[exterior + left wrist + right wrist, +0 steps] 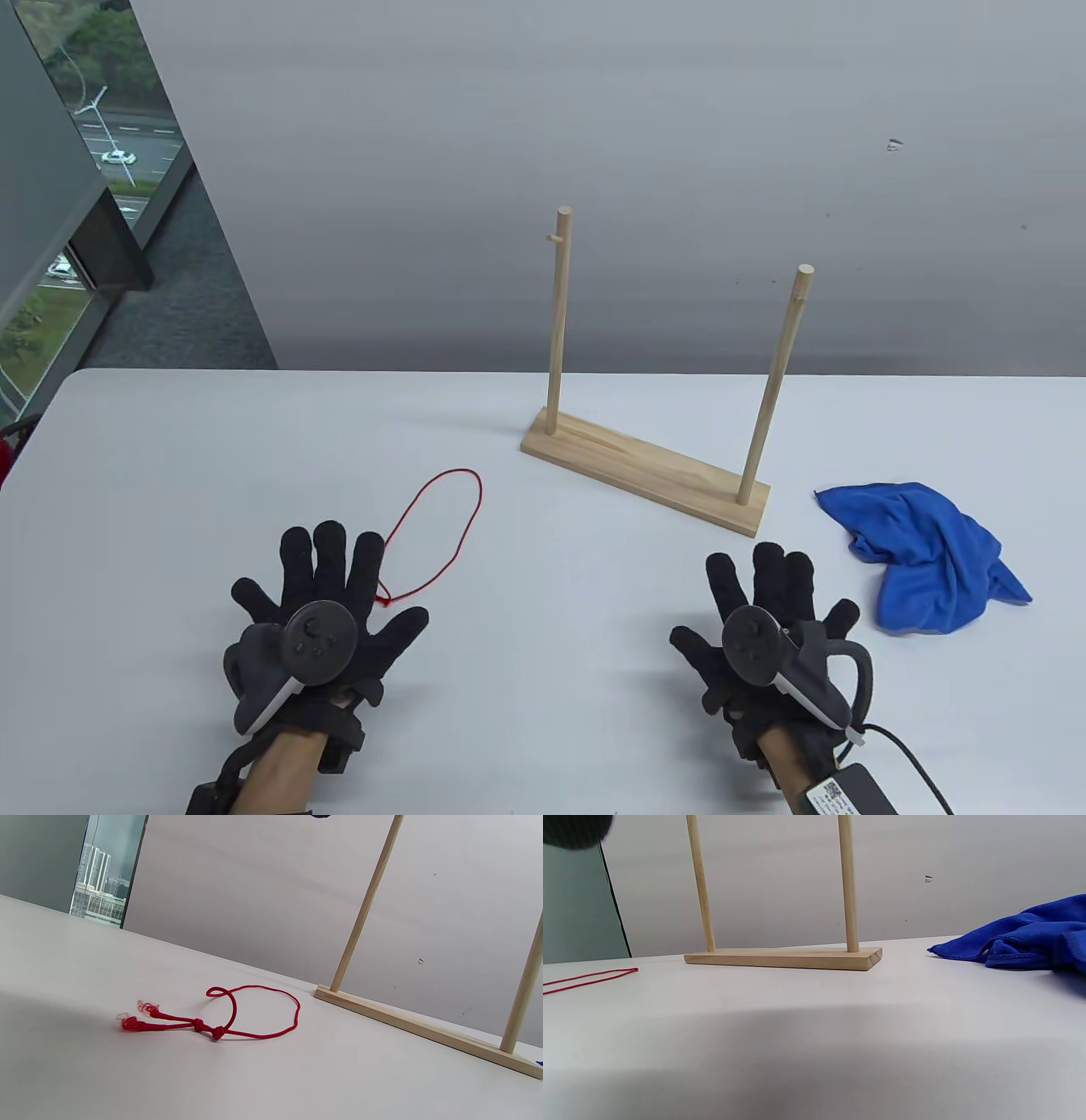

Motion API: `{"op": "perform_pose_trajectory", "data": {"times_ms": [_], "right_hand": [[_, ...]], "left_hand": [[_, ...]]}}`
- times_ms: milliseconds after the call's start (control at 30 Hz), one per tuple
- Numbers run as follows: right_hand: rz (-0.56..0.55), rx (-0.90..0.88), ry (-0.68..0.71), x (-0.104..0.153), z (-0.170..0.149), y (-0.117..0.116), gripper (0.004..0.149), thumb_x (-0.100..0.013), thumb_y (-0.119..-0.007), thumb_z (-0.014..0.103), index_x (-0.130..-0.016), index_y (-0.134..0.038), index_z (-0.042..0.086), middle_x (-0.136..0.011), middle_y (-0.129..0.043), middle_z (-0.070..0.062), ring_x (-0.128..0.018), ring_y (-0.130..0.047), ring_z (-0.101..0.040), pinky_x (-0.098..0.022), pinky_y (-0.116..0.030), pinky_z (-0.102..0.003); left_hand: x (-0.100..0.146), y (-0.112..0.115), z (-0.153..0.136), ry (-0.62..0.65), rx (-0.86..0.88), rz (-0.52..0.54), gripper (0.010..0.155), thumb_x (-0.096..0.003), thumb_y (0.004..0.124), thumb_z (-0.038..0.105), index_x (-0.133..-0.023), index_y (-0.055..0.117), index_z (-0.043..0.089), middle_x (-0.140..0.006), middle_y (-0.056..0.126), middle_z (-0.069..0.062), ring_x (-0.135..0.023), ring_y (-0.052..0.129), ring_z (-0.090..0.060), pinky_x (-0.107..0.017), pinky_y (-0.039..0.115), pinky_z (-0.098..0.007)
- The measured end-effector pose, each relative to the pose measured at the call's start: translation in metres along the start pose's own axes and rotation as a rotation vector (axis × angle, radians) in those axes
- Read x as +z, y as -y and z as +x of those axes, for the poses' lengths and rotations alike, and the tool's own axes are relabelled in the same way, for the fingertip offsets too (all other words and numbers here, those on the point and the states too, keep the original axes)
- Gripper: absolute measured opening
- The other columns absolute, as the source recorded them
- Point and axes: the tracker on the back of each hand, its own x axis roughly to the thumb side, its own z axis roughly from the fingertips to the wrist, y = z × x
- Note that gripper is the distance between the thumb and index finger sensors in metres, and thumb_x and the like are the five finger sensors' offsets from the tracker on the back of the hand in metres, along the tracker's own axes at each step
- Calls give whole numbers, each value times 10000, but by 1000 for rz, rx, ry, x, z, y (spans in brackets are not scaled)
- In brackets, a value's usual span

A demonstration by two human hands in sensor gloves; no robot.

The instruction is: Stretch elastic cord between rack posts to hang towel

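A red elastic cord (441,535) lies in a loop on the white table (212,458), its knotted end by my left hand's fingers; it also shows in the left wrist view (237,1018) and the right wrist view (589,978). A wooden rack (649,475) with two upright posts stands at mid table, also in the left wrist view (424,1027) and the right wrist view (785,958). A crumpled blue towel (925,556) lies to its right, also in the right wrist view (1031,938). My left hand (327,594) and right hand (776,607) hover spread and empty near the front edge.
A grey wall (594,170) rises right behind the table's far edge. A window (76,195) is at far left. A cable (912,755) trails from my right wrist at the bottom right.
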Motion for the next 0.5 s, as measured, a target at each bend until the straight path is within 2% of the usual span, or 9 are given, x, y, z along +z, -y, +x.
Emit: {"op": "perform_pose_trajectory", "data": {"times_ms": [233, 400, 500], "right_hand": [[-116, -99, 18, -6, 1, 21, 856, -423, -661, 726, -1044, -216, 343, -1098, -160, -139, -1027, -401, -433, -586, -388, -808], [-130, -253, -14, -23, 3, 41, 843, -432, -708, 665, -1045, -257, 300, -1079, -279, -165, -971, -540, -420, -570, -548, -760], [-156, -263, -29, -37, 4, 53, 842, -429, -721, 652, -1044, -278, 285, -1070, -337, -169, -935, -626, -405, -539, -643, -720]], "left_hand": [[2, -5, -4, -6, 19, 42, 942, -370, 552, 890, -1136, 443, 352, -1247, 320, -87, -1180, 217, -396, -663, 154, -776], [2, -6, -6, -10, 39, 54, 912, -383, 585, 859, -1124, 488, 336, -1239, 386, -89, -1180, 274, -401, -670, 171, -771], [3, -8, -6, -3, 39, 74, 905, -387, 596, 851, -1119, 512, 326, -1234, 436, -94, -1179, 315, -408, -676, 185, -768]]}}
